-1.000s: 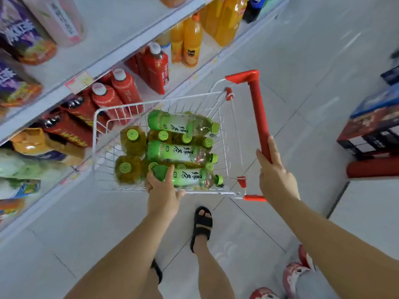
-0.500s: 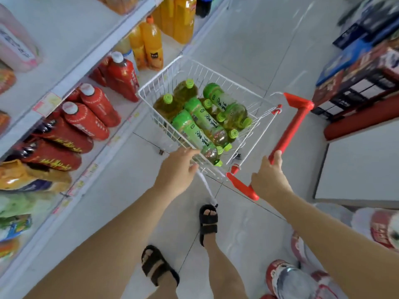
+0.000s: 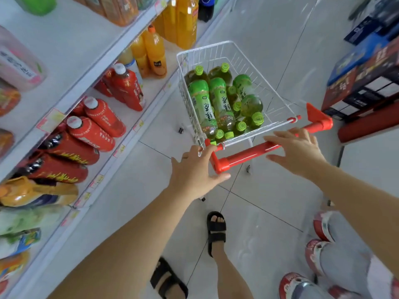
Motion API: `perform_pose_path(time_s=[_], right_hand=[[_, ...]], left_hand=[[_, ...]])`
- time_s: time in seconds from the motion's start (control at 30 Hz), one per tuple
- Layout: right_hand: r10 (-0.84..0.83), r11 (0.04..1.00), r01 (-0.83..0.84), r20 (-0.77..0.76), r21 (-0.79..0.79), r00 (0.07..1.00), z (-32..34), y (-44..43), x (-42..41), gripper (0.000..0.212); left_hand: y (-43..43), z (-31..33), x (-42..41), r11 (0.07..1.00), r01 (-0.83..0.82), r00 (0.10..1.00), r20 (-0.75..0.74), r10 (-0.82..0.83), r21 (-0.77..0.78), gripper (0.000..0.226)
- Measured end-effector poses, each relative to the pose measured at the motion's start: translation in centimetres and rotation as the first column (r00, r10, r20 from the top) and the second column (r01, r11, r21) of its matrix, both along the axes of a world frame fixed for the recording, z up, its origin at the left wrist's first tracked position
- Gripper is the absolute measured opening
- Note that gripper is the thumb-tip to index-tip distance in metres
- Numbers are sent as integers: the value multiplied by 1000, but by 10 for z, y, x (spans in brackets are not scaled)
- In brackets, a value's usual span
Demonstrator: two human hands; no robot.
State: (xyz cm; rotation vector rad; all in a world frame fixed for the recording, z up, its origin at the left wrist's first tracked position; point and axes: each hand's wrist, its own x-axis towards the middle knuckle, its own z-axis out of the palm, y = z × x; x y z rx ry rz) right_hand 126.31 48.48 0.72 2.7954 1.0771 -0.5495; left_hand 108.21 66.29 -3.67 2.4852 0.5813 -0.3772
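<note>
Red cart handle (image 3: 248, 154), left hand (image 3: 194, 171) at its corner, right hand (image 3: 299, 152) over it, both grips wide

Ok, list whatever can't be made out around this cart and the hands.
- Head view: how many green bottles lie in the cart; the top layer hides those beneath.
- Head view: whether the right hand touches the red handle; the hand covers the spot.
- Head view: price tags on the shelf, blurred and too small to read.
- Head view: boxes at right, motion-blurred and cut by the frame edge.
</note>
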Motion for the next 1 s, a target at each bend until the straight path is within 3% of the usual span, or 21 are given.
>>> perform_pose_path(time_s=[0.07,0.17,0.27,0.4,0.47,0.53,0.63,0.8,1.0], right_hand=[[95,992,-91,-53,84,994,-4,2,24,35],[184,982,-175,-145,70,972,-1,21,41,16],[194,979,-179,-176,98,965,-4,46,46,19],[195,968,-117,-375,221,906,-11,94,47,13],[231,961,-135,-432,241,872,-12,108,56,24],[274,955,-194,-425,223,863,-15,114,64,35],[338,931,-239,-403,277,851,-21,128,67,35],[347,919,-195,-462,344,816,-28,181,78,26],[255,922,-52,-501,383,827,-29,251,102,31]], left_hand=[[8,0,8,992,59,998,17,-61,111,68],[23,3,16,986,79,997,-6,-79,147,59],[50,7,24,984,6,999,-39,1,180,52],[105,15,40,948,-82,997,22,79,309,42],[131,18,51,921,-90,995,4,96,379,41],[154,20,65,916,-90,994,-15,104,392,40],[183,17,80,900,-85,995,-7,97,427,38],[236,8,106,881,-85,996,75,57,466,44],[309,16,158,888,-48,999,25,40,458,47]])
